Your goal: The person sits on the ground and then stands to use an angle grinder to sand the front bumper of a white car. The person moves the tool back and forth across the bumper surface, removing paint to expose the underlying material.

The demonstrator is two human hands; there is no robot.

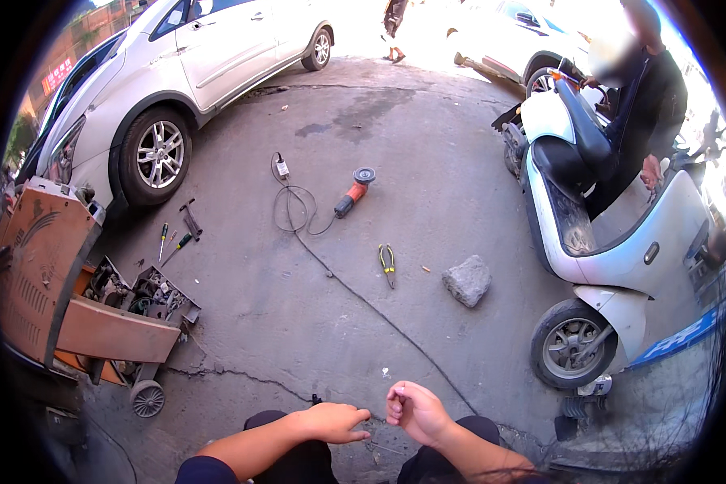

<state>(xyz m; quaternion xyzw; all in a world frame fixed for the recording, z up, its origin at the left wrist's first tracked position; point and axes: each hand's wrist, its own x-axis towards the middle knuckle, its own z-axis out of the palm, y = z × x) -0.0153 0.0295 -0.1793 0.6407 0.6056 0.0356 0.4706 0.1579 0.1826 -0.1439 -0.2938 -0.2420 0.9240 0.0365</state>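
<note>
Low in the picture, my left hand (pixel 335 423) reaches in over my knee, thumb and fingers apart and holding nothing. Beside it my right hand (pixel 419 413) is raised with its fingers curled in and no object visible in them. A gap separates the two hands. Well ahead of them on the ground lie pliers (pixel 387 264) with yellow and black handles. A rough grey stone (pixel 467 281) rests to their right. Farther off is a red and black angle grinder (pixel 352 198), its disc facing up and its cable (pixel 355 292) running back toward me.
At left stands an orange wheeled machine (pixel 119 329) near an open toolbox (pixel 149 294), with screwdrivers (pixel 175 249) and a hammer-like tool (pixel 189 221) by it. A white car (pixel 218 60) is parked behind. A person (pixel 639 121) stands by a white scooter (pixel 597 274) at right.
</note>
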